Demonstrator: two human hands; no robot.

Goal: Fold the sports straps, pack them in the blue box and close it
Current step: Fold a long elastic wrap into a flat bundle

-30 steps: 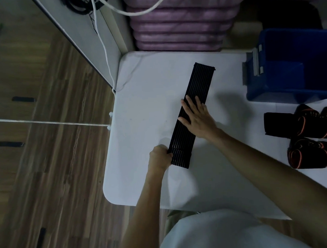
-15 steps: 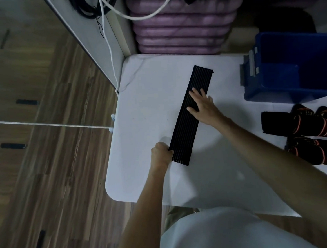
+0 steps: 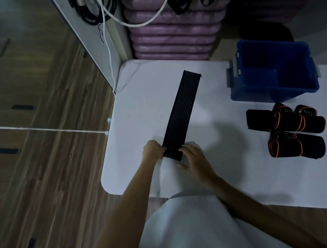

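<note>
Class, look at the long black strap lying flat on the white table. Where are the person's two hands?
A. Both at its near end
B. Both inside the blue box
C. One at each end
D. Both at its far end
A: the left hand and right hand both sit at the near end of the black strap, its far end untouched.
</note>
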